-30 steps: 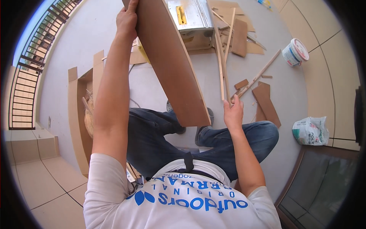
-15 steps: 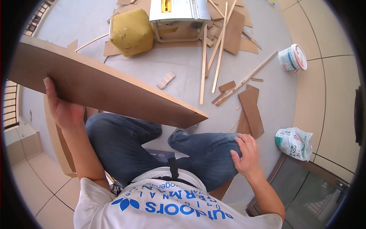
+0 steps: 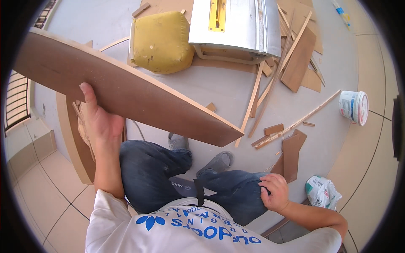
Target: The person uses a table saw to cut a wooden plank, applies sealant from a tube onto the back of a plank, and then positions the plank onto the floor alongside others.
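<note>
My left hand (image 3: 102,122) grips a long brown board (image 3: 130,90) with a pale raw edge, thumb on the face turned toward me and fingers hidden behind it. The board is tilted, its pointed near-right end hanging over the floor in front of my feet. My right hand (image 3: 275,192) lies on my right knee, fingers loosely bent over the jeans and holding nothing. Ahead stands a table saw (image 3: 244,27) with a silver top and a yellow insert. Beside it on the left is a worn yellow padded stool (image 3: 162,42).
Thin wooden strips (image 3: 256,92) and brown offcuts (image 3: 291,156) litter the floor at the right. A white bucket (image 3: 352,106) and a crumpled plastic bag (image 3: 322,192) stand farther right. Left of my leg is a curved wooden panel (image 3: 71,135); a railing (image 3: 17,101) lies beyond.
My view has shifted, so the saw and stool appear larger and both my slippers show. The board, still in my left hand, sits slightly farther right in view. My right hand stays on the knee.
</note>
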Tool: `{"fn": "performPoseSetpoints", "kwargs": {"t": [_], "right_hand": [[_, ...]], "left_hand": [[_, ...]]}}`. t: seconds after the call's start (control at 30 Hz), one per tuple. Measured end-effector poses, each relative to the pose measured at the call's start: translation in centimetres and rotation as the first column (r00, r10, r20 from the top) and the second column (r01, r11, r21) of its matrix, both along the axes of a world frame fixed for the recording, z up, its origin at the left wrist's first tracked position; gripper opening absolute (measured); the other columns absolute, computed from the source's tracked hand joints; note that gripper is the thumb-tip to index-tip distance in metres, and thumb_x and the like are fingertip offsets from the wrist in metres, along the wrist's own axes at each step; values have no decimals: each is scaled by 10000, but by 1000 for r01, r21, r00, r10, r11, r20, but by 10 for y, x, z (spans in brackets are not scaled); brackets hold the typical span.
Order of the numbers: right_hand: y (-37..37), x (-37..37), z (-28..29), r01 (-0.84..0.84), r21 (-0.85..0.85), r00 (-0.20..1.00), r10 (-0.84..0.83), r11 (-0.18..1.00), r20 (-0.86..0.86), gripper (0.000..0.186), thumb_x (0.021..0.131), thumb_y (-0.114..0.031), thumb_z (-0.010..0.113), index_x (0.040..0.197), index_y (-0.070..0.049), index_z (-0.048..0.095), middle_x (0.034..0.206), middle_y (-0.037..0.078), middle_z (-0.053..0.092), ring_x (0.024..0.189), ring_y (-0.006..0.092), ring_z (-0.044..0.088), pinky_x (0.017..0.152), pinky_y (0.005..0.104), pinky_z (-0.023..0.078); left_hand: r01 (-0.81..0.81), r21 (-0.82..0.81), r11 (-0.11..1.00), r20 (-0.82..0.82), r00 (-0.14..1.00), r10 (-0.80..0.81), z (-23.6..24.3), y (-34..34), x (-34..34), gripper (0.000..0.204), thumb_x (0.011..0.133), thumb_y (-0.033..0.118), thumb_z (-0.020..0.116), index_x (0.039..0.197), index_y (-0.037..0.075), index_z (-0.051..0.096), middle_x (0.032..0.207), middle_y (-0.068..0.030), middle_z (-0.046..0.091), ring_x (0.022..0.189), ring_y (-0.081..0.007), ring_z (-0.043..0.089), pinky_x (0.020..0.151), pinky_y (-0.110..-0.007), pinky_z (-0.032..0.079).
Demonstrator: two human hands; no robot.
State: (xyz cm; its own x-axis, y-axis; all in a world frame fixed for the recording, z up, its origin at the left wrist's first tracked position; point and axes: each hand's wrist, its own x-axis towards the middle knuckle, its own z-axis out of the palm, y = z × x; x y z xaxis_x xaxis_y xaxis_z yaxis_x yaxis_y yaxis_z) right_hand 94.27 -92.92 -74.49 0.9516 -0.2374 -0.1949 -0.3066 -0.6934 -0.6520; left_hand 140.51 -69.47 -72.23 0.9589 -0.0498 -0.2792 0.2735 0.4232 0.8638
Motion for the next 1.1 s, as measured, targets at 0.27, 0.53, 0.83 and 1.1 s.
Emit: {"fn": "performPoseSetpoints", "kwargs": {"t": [0.27,0.53,0.83,1.1], "right_hand": [[22,14,49,146,256,987,-124,956,-101,157,832,-64,666,984,-59,704,1068,115,719,1045,337,664,949,445,522],[82,50,112,635,-203,536,-615,745,-579,423,998,-293,645,1325,-27,603,1459,251,486,1343,435,487,1126,498,414],[-245,184,101,695,-479,521,-835,535,-177,460,1048,-301,598,1372,23,553,1472,288,483,1342,473,496,1121,526,420],[-439,575,20,273,-314,922,-341,909,-184,506,1057,-444,549,1364,-45,592,1402,207,608,1288,445,569,1098,526,440]], "left_hand": [[-202,200,959,-226,943,246,15,-23,14,615,1051,488,617,1421,2,542,1365,-107,644,1222,-276,634,1063,-422,539],[-159,416,895,-385,861,332,162,-15,21,479,1051,335,670,1352,-32,604,1333,-109,666,1152,-238,676,971,-384,584],[-52,314,948,-587,774,237,205,-4,90,561,1037,377,683,1426,4,528,1377,-110,642,1200,-264,657,1015,-437,564],[111,350,930,-777,589,222,172,-85,90,542,1016,374,718,1429,67,546,1367,-88,632,1271,-251,597,1084,-404,496]]}}
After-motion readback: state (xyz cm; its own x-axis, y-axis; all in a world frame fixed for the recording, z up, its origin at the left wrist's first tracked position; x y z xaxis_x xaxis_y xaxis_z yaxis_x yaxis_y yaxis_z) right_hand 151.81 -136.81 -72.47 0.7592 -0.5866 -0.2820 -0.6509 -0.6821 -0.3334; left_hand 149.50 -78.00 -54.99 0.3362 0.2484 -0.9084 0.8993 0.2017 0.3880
